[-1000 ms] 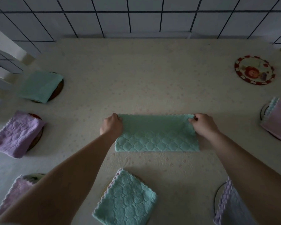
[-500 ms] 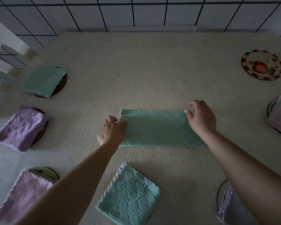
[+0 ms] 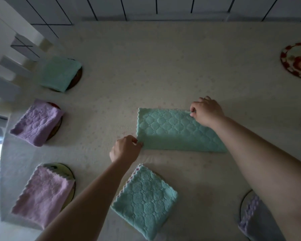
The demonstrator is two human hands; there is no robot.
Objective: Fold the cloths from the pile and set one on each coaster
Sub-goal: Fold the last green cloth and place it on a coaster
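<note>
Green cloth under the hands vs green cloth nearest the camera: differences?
The green cloth under the hands is a long rectangle, folded once; the near green cloth is a compact square. The first lies on the bare table, pinched by the left hand and right hand; the second lies untouched, seemingly over a coaster. Both are quilted green.

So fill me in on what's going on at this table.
A person is folding a green cloth lying mid-table in a long rectangle. The left hand pinches its near left corner, the right hand its far right corner. Folded cloths already sit on coasters around the table; the red-rimmed coaster at far right is bare.
</note>
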